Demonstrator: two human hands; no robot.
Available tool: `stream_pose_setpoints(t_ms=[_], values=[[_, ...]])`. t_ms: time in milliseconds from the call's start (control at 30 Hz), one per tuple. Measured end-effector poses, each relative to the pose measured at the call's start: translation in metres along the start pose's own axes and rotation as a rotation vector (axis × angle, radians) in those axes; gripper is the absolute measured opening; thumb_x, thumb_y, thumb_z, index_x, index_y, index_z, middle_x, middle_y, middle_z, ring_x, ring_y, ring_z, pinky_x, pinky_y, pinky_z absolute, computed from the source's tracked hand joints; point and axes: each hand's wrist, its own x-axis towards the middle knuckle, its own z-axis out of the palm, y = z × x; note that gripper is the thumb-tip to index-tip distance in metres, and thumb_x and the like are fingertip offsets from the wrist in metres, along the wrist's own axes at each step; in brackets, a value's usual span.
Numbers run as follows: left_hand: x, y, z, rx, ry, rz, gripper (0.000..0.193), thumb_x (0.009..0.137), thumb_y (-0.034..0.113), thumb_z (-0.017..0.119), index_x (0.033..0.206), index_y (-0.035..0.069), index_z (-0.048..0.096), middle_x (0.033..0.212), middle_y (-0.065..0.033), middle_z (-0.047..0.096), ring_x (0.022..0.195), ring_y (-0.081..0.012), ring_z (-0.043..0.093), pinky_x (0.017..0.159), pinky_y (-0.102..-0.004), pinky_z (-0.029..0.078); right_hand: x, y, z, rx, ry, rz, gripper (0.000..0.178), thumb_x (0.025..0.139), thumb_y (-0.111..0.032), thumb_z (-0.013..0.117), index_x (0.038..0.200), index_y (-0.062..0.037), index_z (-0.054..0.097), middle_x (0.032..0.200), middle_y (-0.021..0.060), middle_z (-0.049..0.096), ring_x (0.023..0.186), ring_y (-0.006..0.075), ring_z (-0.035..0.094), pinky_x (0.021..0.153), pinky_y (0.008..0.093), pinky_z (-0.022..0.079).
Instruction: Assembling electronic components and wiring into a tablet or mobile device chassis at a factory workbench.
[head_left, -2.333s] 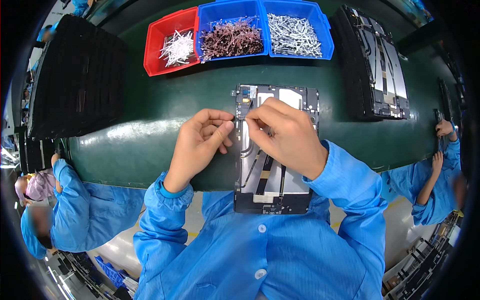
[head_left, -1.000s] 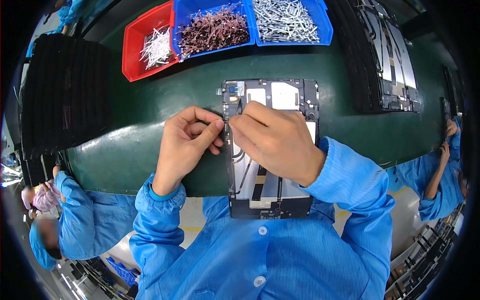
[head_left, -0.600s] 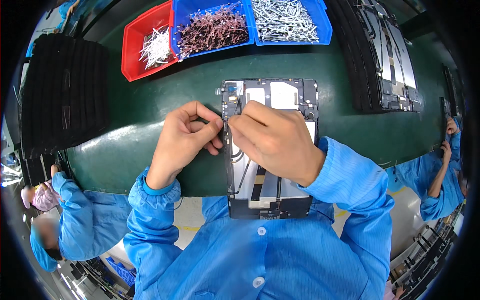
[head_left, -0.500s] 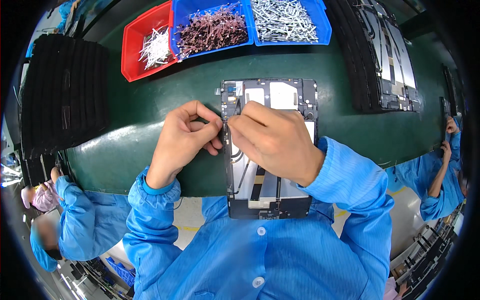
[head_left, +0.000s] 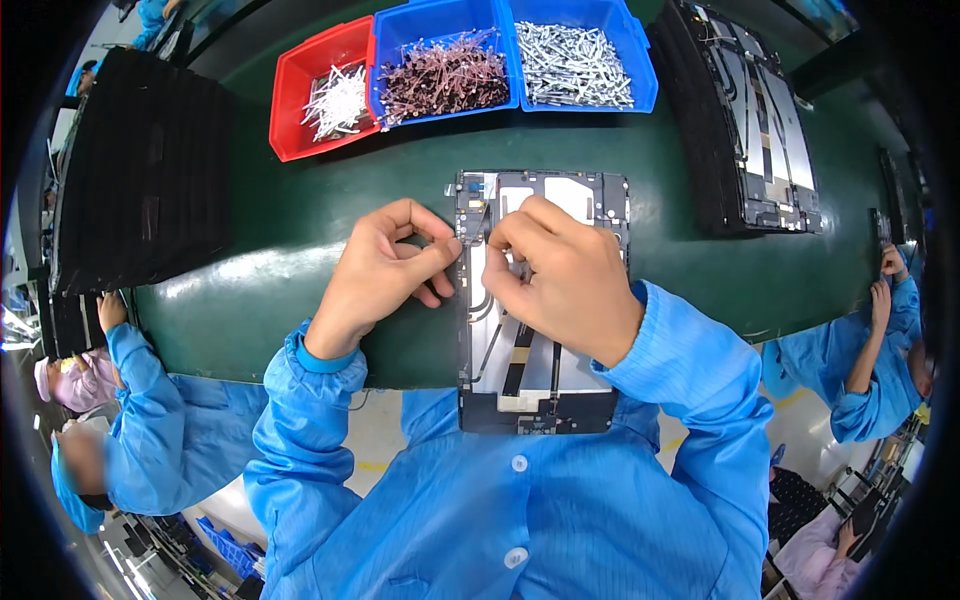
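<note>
An opened tablet-like device (head_left: 577, 368) lies in front of me, its black frame around silver panels, dark ribbon cables and small boards. It reaches past the near table edge, close to my body. My left hand (head_left: 385, 268) is at its upper left edge, thumb and index finger pinched together near the frame. Over the upper middle of the device, my right hand (head_left: 575, 275) is closed in a pinch above the inner parts. Whatever either pinch holds, if anything, is too small or hidden to make out.
Across the green table (head_left: 330, 215) stand a red bin (head_left: 290, 110) of white strips, a blue bin (head_left: 400, 25) of reddish wired parts and another blue bin (head_left: 640, 70) of silvery pieces. Black padded stacks (head_left: 140, 180) flank me; similar devices (head_left: 755, 130) top the right one. Co-workers sit either side.
My right hand has shifted slightly right and drawn back from the device's left edge, its fingers still pinched. My left hand keeps its pinch at the edge. The whole view has shifted slightly.
</note>
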Motion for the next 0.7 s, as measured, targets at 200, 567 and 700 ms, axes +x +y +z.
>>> stream_pose_setpoints(t_ms=[200,567,700], values=[[0.002,0.001,0.007,0.040,0.018,0.038,0.017,0.091,0.005,0.072,0.096,0.001,0.056,0.085,-0.0054,0.065,0.058,-0.0120,0.067,0.045,-0.0231,0.050,0.008,-0.002,-0.008,-0.015,-0.085,0.053,0.008,0.079,-0.009,0.071,0.078,-0.0049,0.064,0.071,0.0087,0.059,0.058,0.0264,0.063,0.051,0.0365,0.050],[0.002,-0.004,-0.002,0.058,-0.060,0.028,0.021,0.091,0.014,0.073,0.094,0.000,0.058,0.080,-0.0063,0.065,0.056,-0.0126,0.066,0.040,-0.0239,0.046,0.096,0.060,-0.062,-0.584,0.082,0.131,0.012,0.088,-0.013,0.071,0.098,-0.0070,0.075,0.099,0.0109,0.069,0.088,0.0345,0.069,0.076,0.0449,0.055],[0.000,-0.005,0.000,-0.023,-0.016,0.059,0.021,0.093,0.015,0.072,0.095,0.001,0.058,0.079,-0.0056,0.064,0.057,-0.0119,0.066,0.039,-0.0231,0.045,0.108,0.071,-0.057,-0.688,-0.041,-0.028,0.011,0.085,-0.010,0.070,0.094,-0.0082,0.076,0.096,0.0139,0.067,0.087,0.0352,0.070,0.073,0.0462,0.057]])
